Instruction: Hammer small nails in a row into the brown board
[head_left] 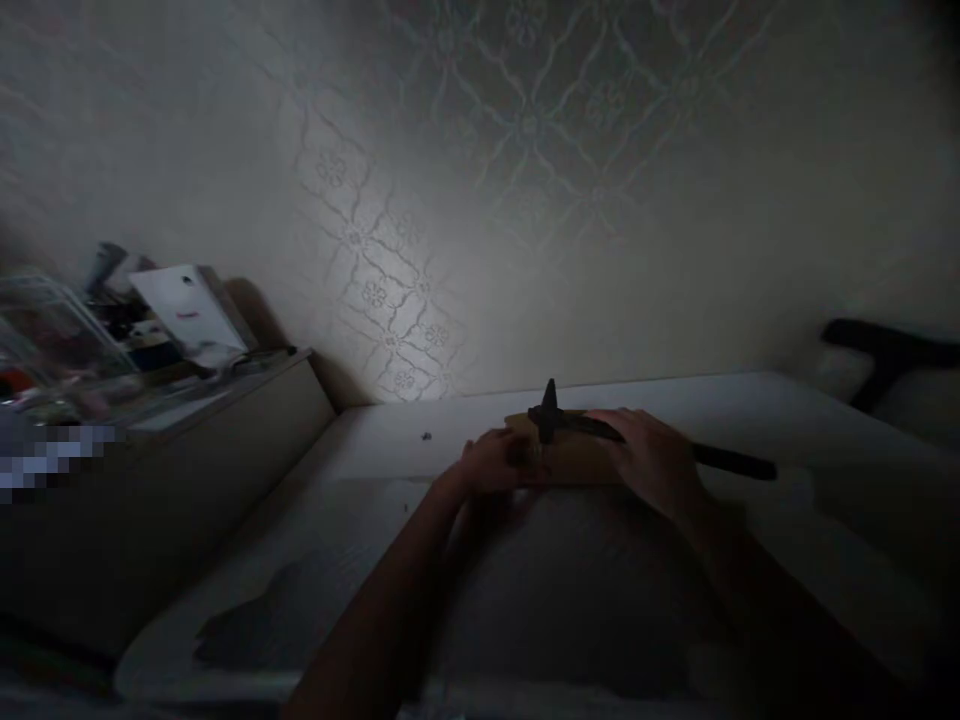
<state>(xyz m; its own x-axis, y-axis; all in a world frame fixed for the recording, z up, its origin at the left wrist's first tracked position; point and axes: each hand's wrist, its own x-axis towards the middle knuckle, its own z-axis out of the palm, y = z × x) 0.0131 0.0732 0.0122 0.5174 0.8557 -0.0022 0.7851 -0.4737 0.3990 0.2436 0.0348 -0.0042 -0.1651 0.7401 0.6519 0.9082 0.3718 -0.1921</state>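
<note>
In the dim head view, my right hand (654, 455) is wrapped round the handle of a dark hammer (731, 462). The hammer's head stands just above a small wooden board (589, 460), close to my left fingertips. My left hand (495, 460) rests at the board's left end with its fingers bent and closed. A thin pale sliver shows by those fingertips, too dark to identify. The board lies flat on a white table.
A white table (360, 440) stands against a patterned wall. A cabinet (247, 440) to the left bears a white box (187, 305) and a clear rack (60, 330). A dark T-shaped object (885, 345) juts in at right. Tiny bits (426, 436) lie on the table.
</note>
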